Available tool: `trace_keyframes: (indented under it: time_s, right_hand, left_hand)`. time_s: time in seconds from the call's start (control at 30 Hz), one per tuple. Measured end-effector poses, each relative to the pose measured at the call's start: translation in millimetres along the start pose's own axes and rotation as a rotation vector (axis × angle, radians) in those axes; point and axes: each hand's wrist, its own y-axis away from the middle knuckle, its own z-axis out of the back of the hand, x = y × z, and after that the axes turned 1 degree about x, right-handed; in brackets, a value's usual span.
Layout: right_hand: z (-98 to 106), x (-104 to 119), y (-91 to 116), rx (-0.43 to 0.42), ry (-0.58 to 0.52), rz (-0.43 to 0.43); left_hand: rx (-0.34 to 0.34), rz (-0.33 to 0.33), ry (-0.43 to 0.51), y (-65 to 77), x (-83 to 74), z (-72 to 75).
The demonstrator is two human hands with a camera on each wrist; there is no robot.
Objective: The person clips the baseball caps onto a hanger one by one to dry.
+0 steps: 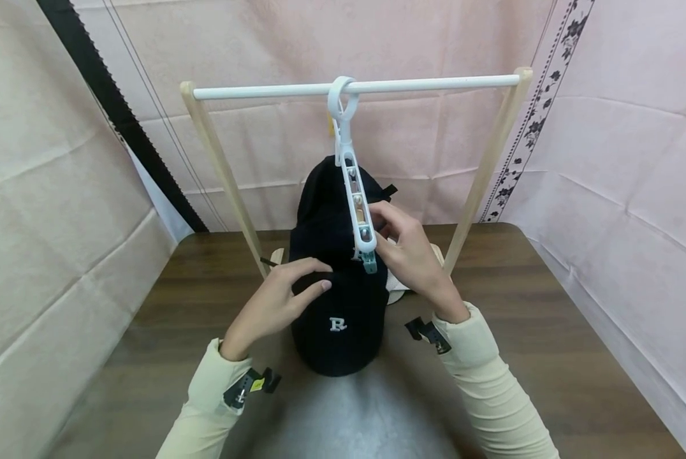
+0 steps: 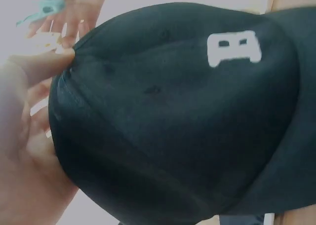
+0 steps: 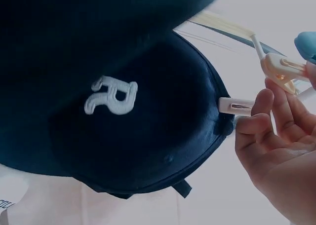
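Observation:
A white hanger [image 1: 359, 197] with a row of clips slants down from a rack bar. Below it is a dark baseball cap [image 1: 338, 293] with a white R on its front. My left hand [image 1: 280, 296] pinches the edge of its crown between thumb and fingers; in the left wrist view the cap hides some fingers. Another dark cap [image 3: 153, 131], also marked R, hangs behind from a pale pink clip [image 3: 236, 106]. My right hand [image 1: 406, 245] is beside the hanger, its thumb and fingers on a cream clip [image 3: 281, 69]. A teal clip [image 1: 368, 262] hangs at the hanger's near end.
The rack has a white bar [image 1: 435, 84] and two pale wooden legs, one leg [image 1: 225, 175] left of the caps. It stands on a brown wooden table [image 1: 492, 357]. Pale cloth [image 1: 624, 159] hangs around the back and sides. Something white [image 1: 397, 280] lies beside the cap.

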Motion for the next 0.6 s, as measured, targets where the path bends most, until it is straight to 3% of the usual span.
trace_keyframes:
  time_s: [0.27, 0.6]
  right_hand:
    - [-1.6, 0.3, -1.7, 0.011, 0.009, 0.004]
    - [-2.1, -0.5, -3.5, 0.017, 0.007, -0.005]
  left_hand:
    - [-0.034, -0.013, -0.003, -17.6, -6.3, -1.0]
    - [-0.023, -0.064, 0.007, -38.6, -19.1, 0.2]
